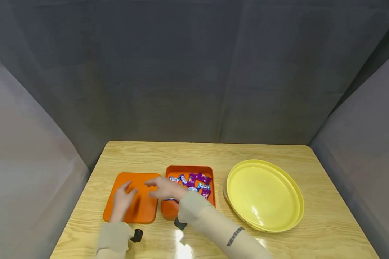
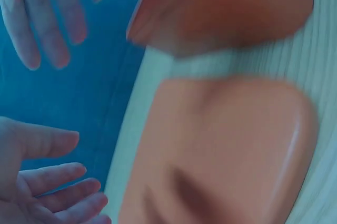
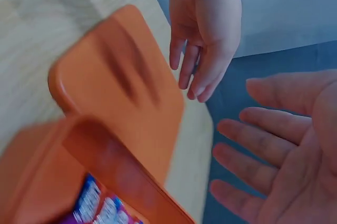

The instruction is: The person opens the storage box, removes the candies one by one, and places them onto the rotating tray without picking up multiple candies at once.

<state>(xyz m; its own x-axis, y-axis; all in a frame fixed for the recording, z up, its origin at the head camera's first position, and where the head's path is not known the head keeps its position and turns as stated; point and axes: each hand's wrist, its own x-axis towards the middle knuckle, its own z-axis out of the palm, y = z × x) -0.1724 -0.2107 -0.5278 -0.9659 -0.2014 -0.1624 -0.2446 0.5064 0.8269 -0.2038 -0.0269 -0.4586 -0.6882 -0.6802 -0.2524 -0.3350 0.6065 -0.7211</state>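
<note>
My left hand (image 1: 123,200) hovers over the flat orange lid (image 1: 143,206), fingers loosely spread and holding nothing. Its shadow falls on the lid in both wrist views. My right hand (image 1: 166,188) reaches leftward across the near left side of an orange box (image 1: 213,201), fingers extended and nothing in them. Inside the box lie several small wrapped candies (image 1: 191,180) in purple and blue-and-white wrappers; my right hand and forearm hide some of them. In the right wrist view both palms show, the left hand (image 3: 205,34) above the lid, the right hand (image 3: 284,145) near the box.
A large round yellow lidded container (image 1: 265,196) stands on the right of the wooden table (image 1: 227,151). Grey cloth walls (image 1: 168,72) rise behind the table and at both sides. The lid lies just left of the box.
</note>
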